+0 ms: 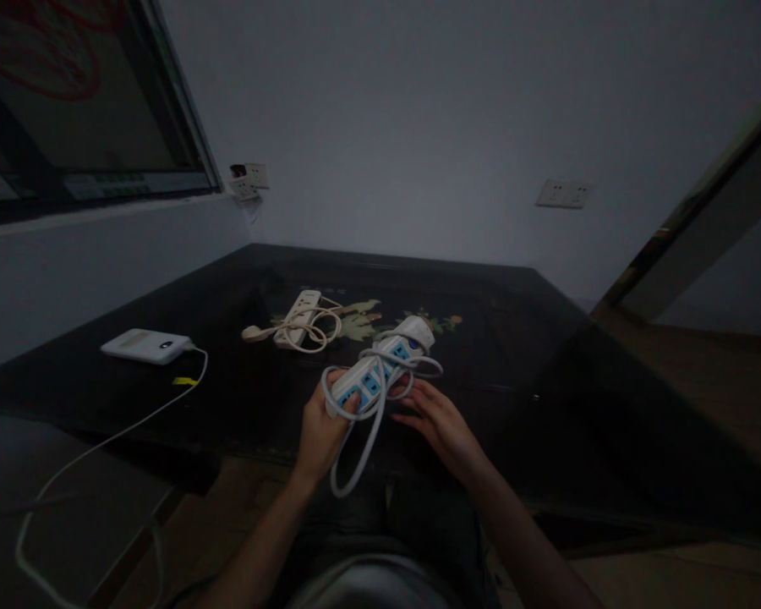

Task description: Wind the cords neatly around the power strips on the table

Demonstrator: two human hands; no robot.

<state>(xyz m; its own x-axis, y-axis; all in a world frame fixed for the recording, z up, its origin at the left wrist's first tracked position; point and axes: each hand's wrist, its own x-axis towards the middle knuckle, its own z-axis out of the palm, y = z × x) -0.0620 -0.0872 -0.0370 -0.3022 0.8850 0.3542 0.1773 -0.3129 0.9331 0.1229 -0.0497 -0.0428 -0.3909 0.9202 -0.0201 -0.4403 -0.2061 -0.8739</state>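
A white power strip (386, 357) with blue socket faces is held tilted above the front of the dark table, its grey-white cord (374, 440) looped around it and hanging in a long loop below. My left hand (322, 431) is closed round the strip's near end, thumb on top by the sockets. At the strip's right side is my right hand (440, 423), fingers apart and tips beside a cord loop; whether they touch it I cannot tell. The white plug (417, 331) shows at the strip's far end. A second, cream power strip (299, 317) lies behind, its cord bundled over it.
The black table (495, 338) has a painted flower pattern. On its left lies a white box-shaped device (145, 345) with a cable (120, 430) running off the front edge, near a yellow tag (185, 381). Wall sockets (563, 194) are behind, and a window is at left.
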